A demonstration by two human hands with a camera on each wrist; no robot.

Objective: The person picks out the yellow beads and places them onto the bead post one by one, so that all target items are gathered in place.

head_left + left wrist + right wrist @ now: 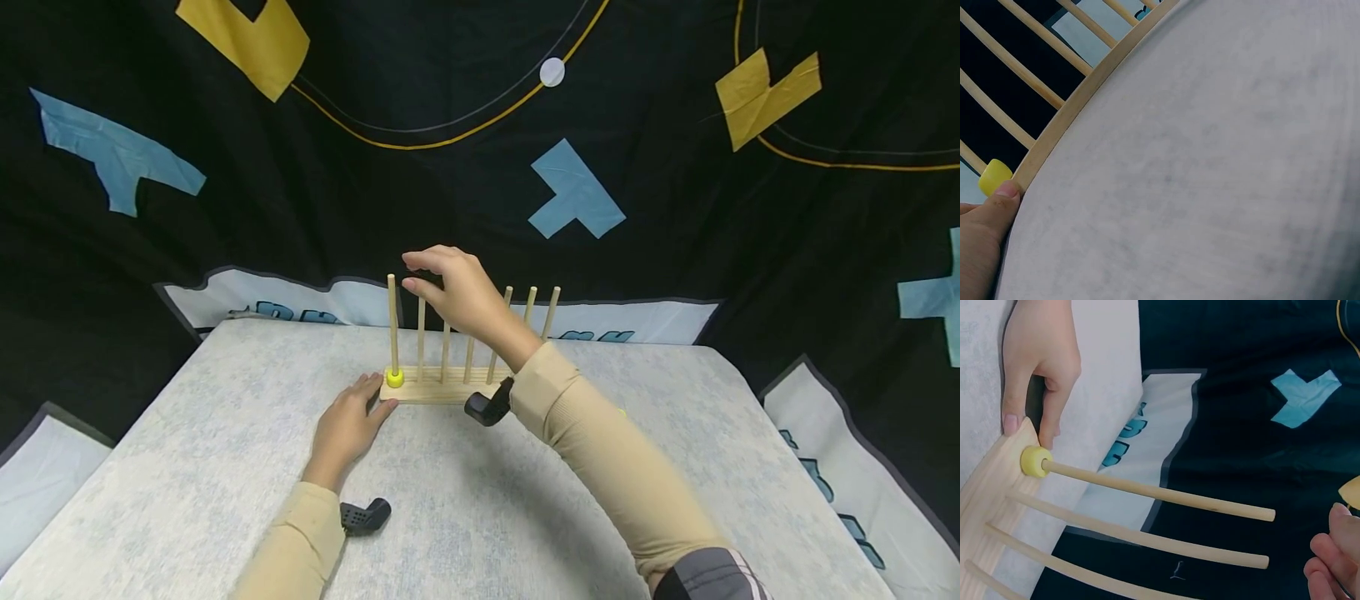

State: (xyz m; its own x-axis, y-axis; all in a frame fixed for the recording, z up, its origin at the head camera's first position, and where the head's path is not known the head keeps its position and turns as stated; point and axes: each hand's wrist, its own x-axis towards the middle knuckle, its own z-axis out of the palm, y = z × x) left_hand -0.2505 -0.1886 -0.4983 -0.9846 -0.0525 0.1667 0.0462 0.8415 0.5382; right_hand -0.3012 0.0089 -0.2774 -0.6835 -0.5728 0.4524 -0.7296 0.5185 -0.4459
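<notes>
A wooden peg rack [442,392] with several upright dowels stands on the table. One yellow bead [394,378] sits at the foot of its leftmost dowel [1160,490]. My left hand [347,429] holds the left end of the rack's base, thumb on the front edge and a finger behind, as the right wrist view shows. Above the rack, near the top of the leftmost dowels, is my right hand [461,292], its thumb and fingers apart and nothing visible between them. Its forearm covers part of the rack's right side.
A bit of something yellow [622,412] shows past my right forearm; most of it is hidden. The pale table [225,433] ends at a black cloth backdrop [420,200] with blue and yellow patches. A black wrist mount [365,517] juts from each sleeve.
</notes>
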